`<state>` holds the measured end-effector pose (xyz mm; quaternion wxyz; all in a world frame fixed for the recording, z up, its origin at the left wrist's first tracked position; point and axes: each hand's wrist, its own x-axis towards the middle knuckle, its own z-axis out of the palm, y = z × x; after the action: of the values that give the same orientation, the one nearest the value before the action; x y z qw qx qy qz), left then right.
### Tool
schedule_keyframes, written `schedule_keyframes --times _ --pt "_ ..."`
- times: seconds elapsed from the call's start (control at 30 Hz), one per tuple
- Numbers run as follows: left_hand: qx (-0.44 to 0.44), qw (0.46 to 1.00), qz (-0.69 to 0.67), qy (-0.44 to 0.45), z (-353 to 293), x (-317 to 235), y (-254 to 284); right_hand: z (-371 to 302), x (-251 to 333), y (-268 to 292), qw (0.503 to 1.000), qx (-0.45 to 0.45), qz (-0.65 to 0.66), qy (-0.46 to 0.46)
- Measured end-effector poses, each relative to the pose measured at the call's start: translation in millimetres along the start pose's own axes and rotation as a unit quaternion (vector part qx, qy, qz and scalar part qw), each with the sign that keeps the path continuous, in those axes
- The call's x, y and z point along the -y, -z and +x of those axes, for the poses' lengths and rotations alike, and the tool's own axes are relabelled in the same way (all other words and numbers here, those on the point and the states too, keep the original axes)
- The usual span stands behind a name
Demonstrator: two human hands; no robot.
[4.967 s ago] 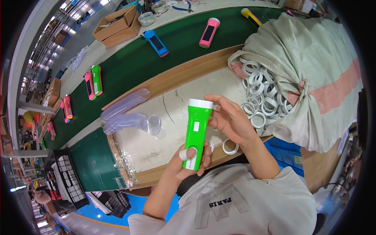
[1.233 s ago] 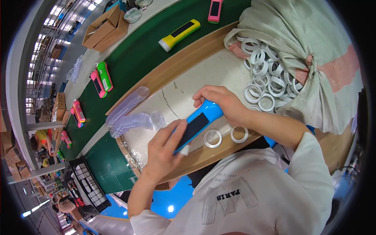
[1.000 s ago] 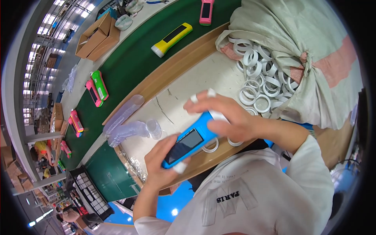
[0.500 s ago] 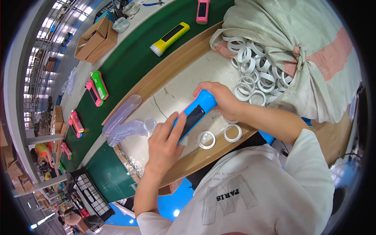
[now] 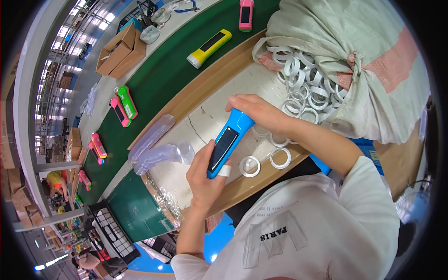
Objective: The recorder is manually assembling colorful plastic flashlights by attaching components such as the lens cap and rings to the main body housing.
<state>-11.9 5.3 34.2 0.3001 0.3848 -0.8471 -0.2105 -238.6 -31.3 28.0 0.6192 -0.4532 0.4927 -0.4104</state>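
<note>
A blue flashlight [image 5: 225, 143] with a dark panel along its side slants across the middle of the view, between both my hands. My left hand [image 5: 201, 182] is wrapped round its narrow lower end; a white band shows at the fingers there. At the wide upper end, my right hand [image 5: 261, 112] grips the head from the far side, with its fingertips partly hidden. Below the flashlight lie loose white rings, one [image 5: 249, 166] nearer the left hand and another [image 5: 280, 157] farther right. Clear plastic sleeves [image 5: 158, 156] form stacks left of my hands.
A woven sack [image 5: 373, 56] spills many white rings [image 5: 303, 88] into the cardboard-edged tray [image 5: 224, 91]. Beyond it, a green conveyor [image 5: 163, 74] carries a yellow flashlight [image 5: 210, 48], a pink one [image 5: 246, 16] and several others. An open cardboard box [image 5: 122, 53] stands past the belt.
The flashlight has turned more upright, its dark panel now fully exposed. My left hand has shifted from lying over the panel to holding the lower end; my right hand stays at the head.
</note>
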Motion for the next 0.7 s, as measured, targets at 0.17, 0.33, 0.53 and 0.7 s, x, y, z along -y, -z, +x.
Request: schedule_keyframes --times 0.17,0.33,0.53,0.7 --pt "-0.070 0.737 -0.575 0.349 -26 -11 -17 -21 -1 -14 0.952 0.045 0.303 0.018" --pt "0.076 0.404 -0.833 0.370 -50 -10 -31 -28 -6 -26 0.920 0.076 0.377 0.070" --pt "-0.021 0.969 -0.143 0.198 -38 -37 -33 -35 -10 -39 0.949 0.016 0.308 0.060" --pt "0.106 0.456 -0.824 0.319 -52 -39 -24 -39 -4 -41 0.901 0.098 0.420 0.047"
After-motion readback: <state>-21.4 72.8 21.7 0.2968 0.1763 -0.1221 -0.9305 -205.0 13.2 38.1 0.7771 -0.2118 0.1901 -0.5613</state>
